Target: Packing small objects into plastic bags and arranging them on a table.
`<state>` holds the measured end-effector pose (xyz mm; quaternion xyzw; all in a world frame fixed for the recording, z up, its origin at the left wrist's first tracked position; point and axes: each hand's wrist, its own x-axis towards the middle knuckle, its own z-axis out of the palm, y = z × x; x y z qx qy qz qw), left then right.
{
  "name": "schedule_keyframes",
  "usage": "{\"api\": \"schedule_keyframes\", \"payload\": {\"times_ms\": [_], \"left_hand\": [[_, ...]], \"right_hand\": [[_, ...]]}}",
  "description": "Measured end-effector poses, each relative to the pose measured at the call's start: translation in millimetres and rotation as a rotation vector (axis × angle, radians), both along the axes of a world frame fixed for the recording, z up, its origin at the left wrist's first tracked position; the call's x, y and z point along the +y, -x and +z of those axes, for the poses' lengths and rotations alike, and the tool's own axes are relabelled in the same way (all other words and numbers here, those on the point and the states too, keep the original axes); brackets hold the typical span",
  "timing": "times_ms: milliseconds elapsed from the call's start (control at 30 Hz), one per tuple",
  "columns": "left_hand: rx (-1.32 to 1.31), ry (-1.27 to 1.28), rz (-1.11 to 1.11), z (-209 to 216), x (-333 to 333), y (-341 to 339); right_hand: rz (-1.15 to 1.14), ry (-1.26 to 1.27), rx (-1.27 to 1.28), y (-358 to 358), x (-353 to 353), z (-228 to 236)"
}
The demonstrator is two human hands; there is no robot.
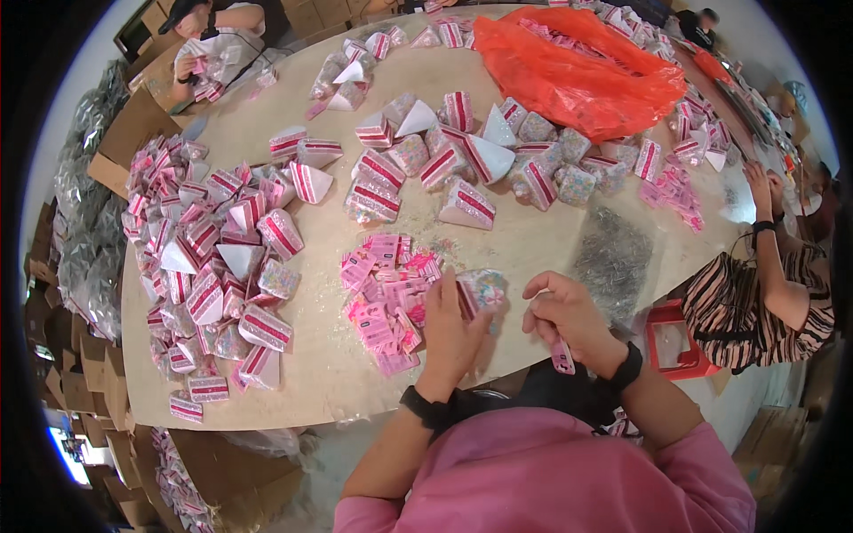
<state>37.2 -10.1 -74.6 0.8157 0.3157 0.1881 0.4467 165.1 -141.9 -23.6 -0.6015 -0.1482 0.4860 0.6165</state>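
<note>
My left hand (451, 338) is closed around a glittery cake-slice ornament (485, 290), its sprinkled end facing right. To the right of it, my right hand (573, 322) pinches a small pink tag (562, 357) that hangs below the fingers. Left of my left hand lies a loose heap of pink printed tags (382, 311). Several more cake-slice ornaments (467, 203), silver and white with dark pink bands, stand and lie just beyond my hands. A dark patch of many thin pins or fasteners (611, 262) is spread on the table beyond my right hand.
A big pile of cake-slice ornaments (213, 258) covers the left of the table (329, 391). A red plastic bag (577, 75) lies at the far side. One person (222, 44) works at the far left, another (755, 293) at the right, beside a red stool (673, 346).
</note>
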Motion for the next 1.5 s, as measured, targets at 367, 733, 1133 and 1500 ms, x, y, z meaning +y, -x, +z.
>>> {"api": "schedule_keyframes", "payload": {"times_ms": [367, 733, 1133, 1500], "left_hand": [[-0.204, -0.209, -0.393, 24, -28, 27], [-0.092, 0.250, -0.240, 21, -47, 35], [0.068, 0.774, -0.139, 22, -40, 26], [-0.030, -0.223, 0.045, -23, -14, -25]], "right_hand": [[0.120, -0.029, 0.241, 16, -11, -8], [0.328, -0.056, -0.171, 31, -32, -23], [0.454, -0.017, -1.387, 26, -52, -23], [0.110, -0.086, -0.960, 20, -55, -26]]}}
